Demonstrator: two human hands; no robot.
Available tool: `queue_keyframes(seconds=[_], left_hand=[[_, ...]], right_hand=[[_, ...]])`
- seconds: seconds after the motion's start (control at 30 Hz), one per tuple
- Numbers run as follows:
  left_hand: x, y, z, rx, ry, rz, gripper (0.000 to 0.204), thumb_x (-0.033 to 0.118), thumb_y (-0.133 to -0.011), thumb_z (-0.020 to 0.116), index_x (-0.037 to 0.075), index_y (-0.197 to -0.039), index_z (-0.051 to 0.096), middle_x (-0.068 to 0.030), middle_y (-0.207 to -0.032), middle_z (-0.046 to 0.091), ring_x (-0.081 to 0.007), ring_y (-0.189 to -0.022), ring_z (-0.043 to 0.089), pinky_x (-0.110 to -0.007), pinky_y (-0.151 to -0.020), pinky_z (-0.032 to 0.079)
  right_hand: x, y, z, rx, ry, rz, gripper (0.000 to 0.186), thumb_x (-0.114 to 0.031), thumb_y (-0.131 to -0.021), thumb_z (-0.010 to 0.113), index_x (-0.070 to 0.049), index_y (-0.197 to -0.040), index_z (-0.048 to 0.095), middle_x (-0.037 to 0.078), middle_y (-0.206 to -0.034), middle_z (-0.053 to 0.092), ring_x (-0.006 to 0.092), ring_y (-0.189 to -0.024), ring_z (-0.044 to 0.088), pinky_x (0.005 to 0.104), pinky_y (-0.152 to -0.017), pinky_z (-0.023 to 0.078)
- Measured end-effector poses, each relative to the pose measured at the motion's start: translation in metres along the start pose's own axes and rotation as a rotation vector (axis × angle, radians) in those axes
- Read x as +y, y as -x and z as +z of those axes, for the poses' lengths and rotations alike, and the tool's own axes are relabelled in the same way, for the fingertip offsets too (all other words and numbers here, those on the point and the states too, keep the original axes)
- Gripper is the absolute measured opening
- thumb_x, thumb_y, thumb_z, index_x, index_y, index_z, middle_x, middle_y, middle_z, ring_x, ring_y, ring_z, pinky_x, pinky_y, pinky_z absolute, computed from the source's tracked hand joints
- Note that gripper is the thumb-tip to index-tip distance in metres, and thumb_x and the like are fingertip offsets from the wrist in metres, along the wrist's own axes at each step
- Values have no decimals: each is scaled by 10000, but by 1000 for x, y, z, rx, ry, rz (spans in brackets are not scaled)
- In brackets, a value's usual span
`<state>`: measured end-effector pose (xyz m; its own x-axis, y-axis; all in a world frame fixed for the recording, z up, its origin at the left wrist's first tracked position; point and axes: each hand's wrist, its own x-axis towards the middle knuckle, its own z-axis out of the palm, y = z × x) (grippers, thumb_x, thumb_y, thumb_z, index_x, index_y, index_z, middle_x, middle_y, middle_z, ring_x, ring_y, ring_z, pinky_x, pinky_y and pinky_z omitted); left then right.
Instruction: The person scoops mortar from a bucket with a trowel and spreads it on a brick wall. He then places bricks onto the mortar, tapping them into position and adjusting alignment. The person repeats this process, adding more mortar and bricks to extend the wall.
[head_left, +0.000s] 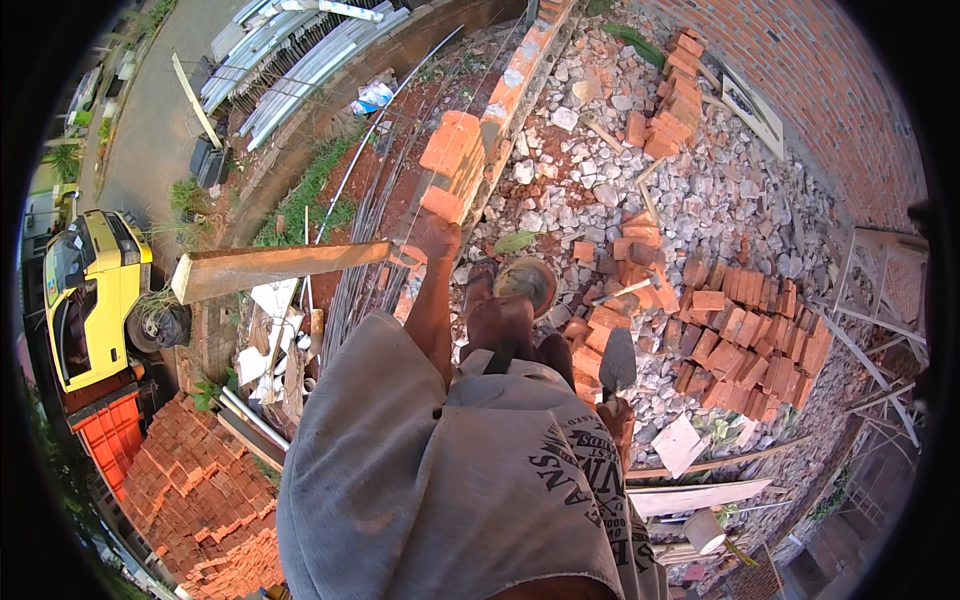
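Observation:
An orange brick [441, 204] lies at the near end of the low brick wall, and my left hand [434, 238] is closed against its near side. Farther along the wall is another pair of bricks [450, 145]. In my right hand [617, 420], down beside my shirt, is a trowel [618, 362] with its grey blade pointing away from me. A round bucket [527, 283] with brownish stuff in it stands near my feet, partly hidden by my leg. My left fingertips are hard to make out.
A wooden plank [285, 271] juts out left of the wall. Rubble [600, 110] covers the ground on the right, with a large stack of bricks [745, 345] on it. Metal rods [375, 225] lie left of the wall. A yellow truck [95, 290] stands far left.

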<state>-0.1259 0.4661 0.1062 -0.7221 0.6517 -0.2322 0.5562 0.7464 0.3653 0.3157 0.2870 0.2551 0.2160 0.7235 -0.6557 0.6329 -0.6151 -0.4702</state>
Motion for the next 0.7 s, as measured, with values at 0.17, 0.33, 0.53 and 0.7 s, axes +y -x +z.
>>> queue_keyframes(seconds=[0.17,0.33,0.53,0.7], left_hand=[[-11,-37,12,84,-30,-22,765,233,-642,721,-85,-1260,401,-318,-1191,468,-477,-1160,467,-585,-976,399],[-15,-52,29,149,-57,-21,776,229,-645,722,-82,-1275,391,-320,-1212,460,-478,-1175,459,-587,-985,389],[-15,-60,39,203,-85,-22,790,224,-648,723,-78,-1293,380,-322,-1236,450,-479,-1193,449,-589,-997,378],[-12,-67,42,245,-104,-22,802,220,-651,724,-75,-1308,371,-323,-1257,442,-480,-1208,440,-591,-1007,368]], right_hand=[[34,15,6,29,75,140,333,-225,-789,713,67,-923,626,206,-783,657,283,-707,637,415,-663,502],[45,16,9,-23,62,231,332,-225,-788,712,67,-922,628,204,-782,656,280,-705,634,414,-661,501],[28,10,4,-56,96,235,331,-226,-787,710,66,-921,629,202,-782,656,276,-703,631,412,-659,499],[18,6,4,-76,106,242,330,-226,-786,708,65,-920,630,201,-781,655,273,-701,628,410,-657,497]])
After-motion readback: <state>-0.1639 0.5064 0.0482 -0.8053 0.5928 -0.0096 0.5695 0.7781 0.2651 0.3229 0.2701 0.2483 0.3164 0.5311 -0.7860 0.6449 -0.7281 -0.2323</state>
